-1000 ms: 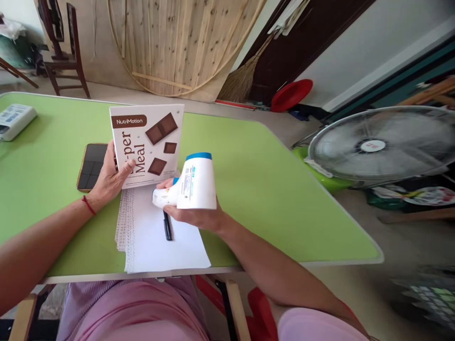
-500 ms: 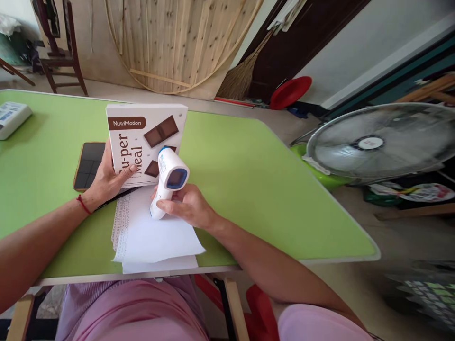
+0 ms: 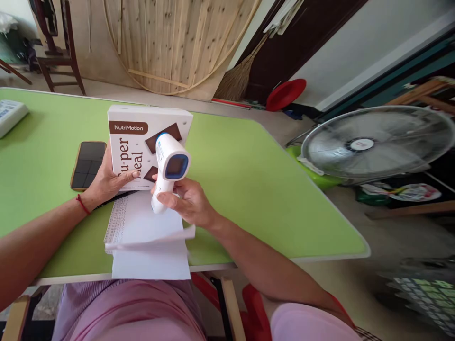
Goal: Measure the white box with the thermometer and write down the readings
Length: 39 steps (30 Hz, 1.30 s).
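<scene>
My left hand [image 3: 112, 177] grips the lower left side of a white box [image 3: 124, 156] printed "NutriMotion", its thumb across the front face. The box stands upright, its front toward me. In my right hand [image 3: 190, 201] is a white and blue infrared thermometer [image 3: 167, 161], held by its handle in front of the box, its dark screen facing me. The thermometer hides part of the box's print. Below both hands lies a stack of paper sheets [image 3: 151, 263], the top one curled up. A dark pen [image 3: 112, 200] lies by my left wrist, partly hidden.
A phone [image 3: 88, 166] lies left of the box on the green table [image 3: 249, 189]. A white device [image 3: 10, 116] sits at the far left. Beyond the table's right edge stands a large fan [image 3: 359, 144]. A chair [image 3: 59, 61] and a broom [image 3: 241, 71] are behind.
The thermometer has risen slightly in my right hand and covers more of the box's pictures. The top paper sheet has curled up. My left hand still holds the box.
</scene>
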Motion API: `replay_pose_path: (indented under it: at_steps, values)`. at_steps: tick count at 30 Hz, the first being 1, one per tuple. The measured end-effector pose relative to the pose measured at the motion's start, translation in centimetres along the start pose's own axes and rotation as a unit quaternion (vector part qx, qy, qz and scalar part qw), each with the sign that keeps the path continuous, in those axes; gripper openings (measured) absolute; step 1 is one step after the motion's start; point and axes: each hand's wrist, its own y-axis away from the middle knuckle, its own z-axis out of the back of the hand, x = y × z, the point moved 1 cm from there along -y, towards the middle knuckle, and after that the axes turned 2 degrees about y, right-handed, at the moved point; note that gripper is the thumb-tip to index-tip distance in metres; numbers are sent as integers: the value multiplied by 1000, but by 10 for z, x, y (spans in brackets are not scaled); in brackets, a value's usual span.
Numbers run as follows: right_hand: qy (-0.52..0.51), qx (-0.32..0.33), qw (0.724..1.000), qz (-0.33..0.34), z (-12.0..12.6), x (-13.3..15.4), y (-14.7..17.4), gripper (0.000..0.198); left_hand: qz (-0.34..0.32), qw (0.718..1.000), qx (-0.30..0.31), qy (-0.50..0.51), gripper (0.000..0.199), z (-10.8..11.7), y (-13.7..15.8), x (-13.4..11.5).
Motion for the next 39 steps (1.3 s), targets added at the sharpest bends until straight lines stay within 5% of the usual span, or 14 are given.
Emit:
replay_pose_path:
  at_steps: [11, 23, 39]
  values:
    - [-43, -12, 999, 10, -1, -3, -3, 50, -15, 998, -20, -59, 61, 2, 0, 3]
    - [-39, -16, 999, -6, -4, 0, -5, 26, -14, 999, -10, -28, 64, 1, -1, 6]
    - [-61, -18, 998, 14, -11, -6, -10, 26, -21, 999, -1, -35, 63, 0, -1, 3]
